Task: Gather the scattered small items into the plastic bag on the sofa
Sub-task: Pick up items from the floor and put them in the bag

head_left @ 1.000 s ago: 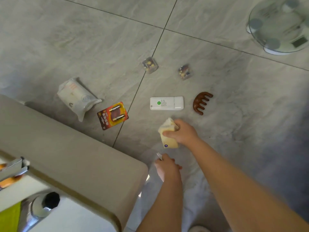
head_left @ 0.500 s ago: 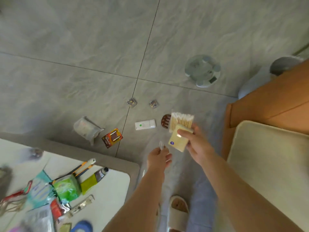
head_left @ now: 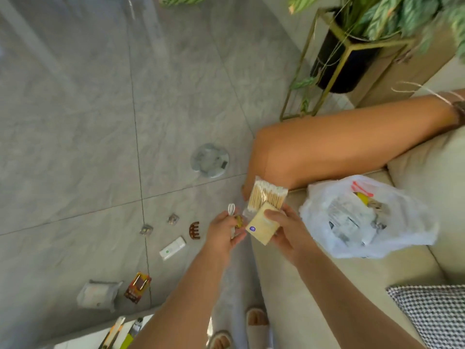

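My right hand [head_left: 288,229] grips a pale yellow packet [head_left: 263,226] together with a clear pack of cotton swabs [head_left: 266,196], held just left of the white plastic bag [head_left: 407,238] lying open on the cream sofa [head_left: 314,285]. My left hand [head_left: 222,231] pinches a small white item [head_left: 231,210] and something small and yellow. On the grey floor lie a brown hair claw [head_left: 194,230], a white stick-shaped device [head_left: 172,248], two small clear boxes [head_left: 146,229] [head_left: 173,218], a red battery pack [head_left: 138,287] and a white tissue pack [head_left: 97,295].
A round glass scale [head_left: 210,160] sits on the floor. A potted plant on a gold stand [head_left: 337,59] is behind the sofa's tan arm [head_left: 339,144]. A checked cushion [head_left: 435,316] lies at the right. A table corner with tubes [head_left: 120,333] is at the bottom left. My slippered feet [head_left: 255,319] are below.
The view swung right from the floor to the sofa and bag. My right hand lifted the yellow packet and swab pack from floor level toward the bag; my left hand rose alongside.
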